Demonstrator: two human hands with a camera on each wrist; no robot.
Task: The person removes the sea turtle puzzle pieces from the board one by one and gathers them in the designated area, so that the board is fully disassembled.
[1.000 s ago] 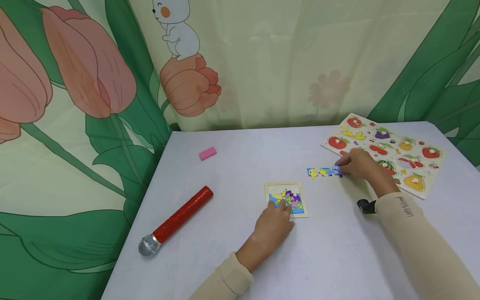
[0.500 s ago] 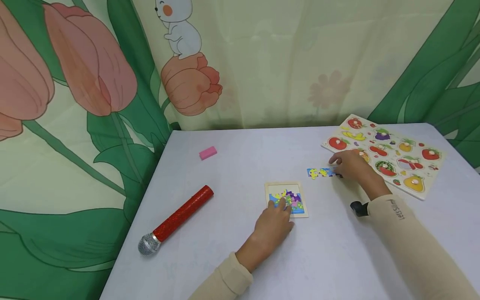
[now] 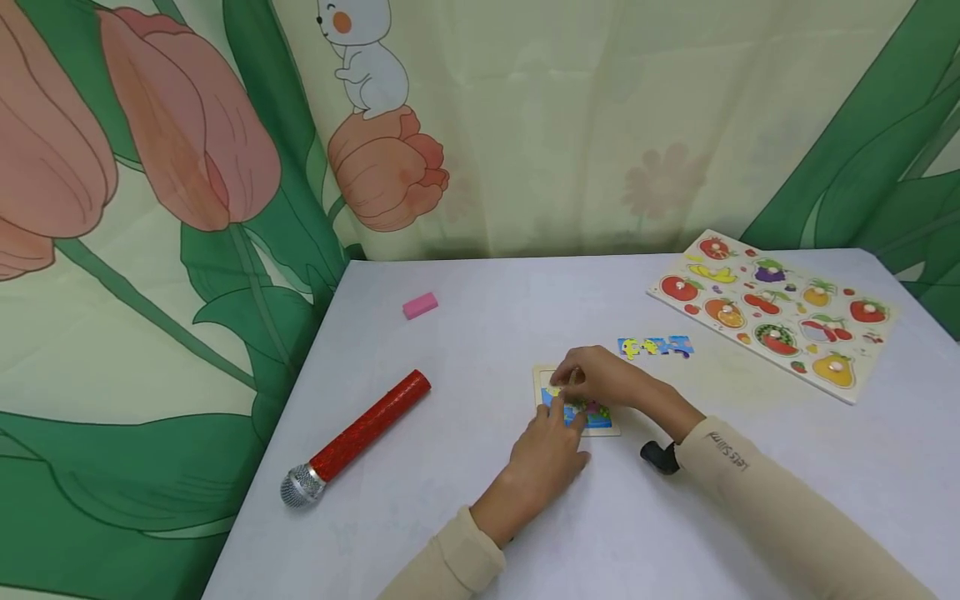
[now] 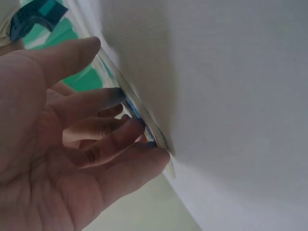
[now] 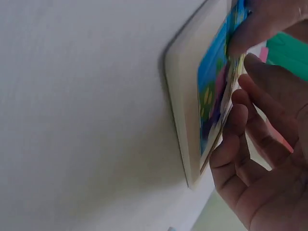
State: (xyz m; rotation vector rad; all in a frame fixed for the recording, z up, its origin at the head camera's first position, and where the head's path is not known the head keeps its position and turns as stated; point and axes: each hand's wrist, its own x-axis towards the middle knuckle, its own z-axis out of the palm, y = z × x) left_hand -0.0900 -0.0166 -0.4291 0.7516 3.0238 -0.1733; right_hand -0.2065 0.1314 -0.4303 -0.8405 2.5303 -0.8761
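A small wooden-framed jigsaw puzzle (image 3: 611, 428) lies mid-table, its blue, green and purple picture (image 5: 208, 96) partly covered by both hands. My left hand (image 3: 542, 457) rests its fingertips on the puzzle's near side; in the left wrist view its fingers touch the tray's edge (image 4: 144, 111). Over the puzzle's upper part is my right hand (image 3: 609, 380), fingers bent and thumb apart from them, tips close to the pieces. No piece shows between those fingertips. Just right of the frame, several loose jigsaw pieces (image 3: 654, 347) lie in a short row.
A fruit knob-puzzle board (image 3: 780, 321) lies at the back right. On the left are a red glittery microphone (image 3: 367, 425) and a pink block (image 3: 420, 306). A black device (image 3: 660, 457) sits at my right wrist. A printed curtain (image 3: 540, 125) hangs behind the table.
My right hand has left the row of loose pieces and moved left and nearer, over the framed puzzle. The row is now uncovered. My left hand has stayed on the puzzle.
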